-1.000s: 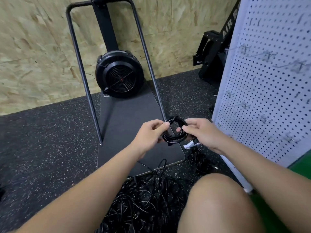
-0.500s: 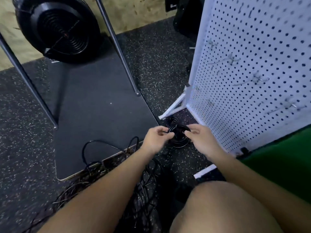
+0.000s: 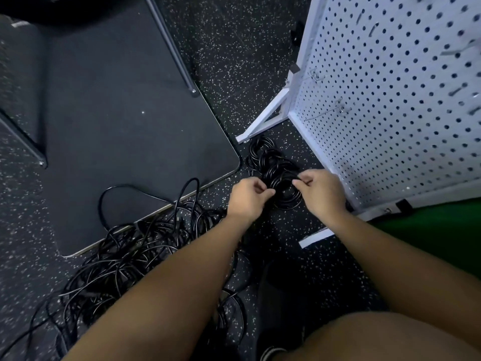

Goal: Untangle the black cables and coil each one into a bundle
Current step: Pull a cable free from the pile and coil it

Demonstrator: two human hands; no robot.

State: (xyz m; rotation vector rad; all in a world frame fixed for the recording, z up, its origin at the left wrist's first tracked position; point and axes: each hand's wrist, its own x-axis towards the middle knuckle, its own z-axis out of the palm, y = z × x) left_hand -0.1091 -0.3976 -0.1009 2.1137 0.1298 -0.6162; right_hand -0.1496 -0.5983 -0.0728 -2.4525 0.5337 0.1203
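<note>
Hands low, forearms extended: left hand (image 3: pixel 248 198) and right hand (image 3: pixel 321 194) pinch opposite sides of coiled cable bundle (image 3: pixel 285 192).

Both forearms bare, no sleeves, watch or rings seen. Left hand (image 3: pixel 246 198) & right hand (image 3: pixel 322 192) ungloved. Bare knee (image 3: pixel 385 337) at btm right; dark shoe, white sole (image 3: pixel 270 353).

Coiled cable (image 3: pixel 285 190) (both hands pinching)
</note>
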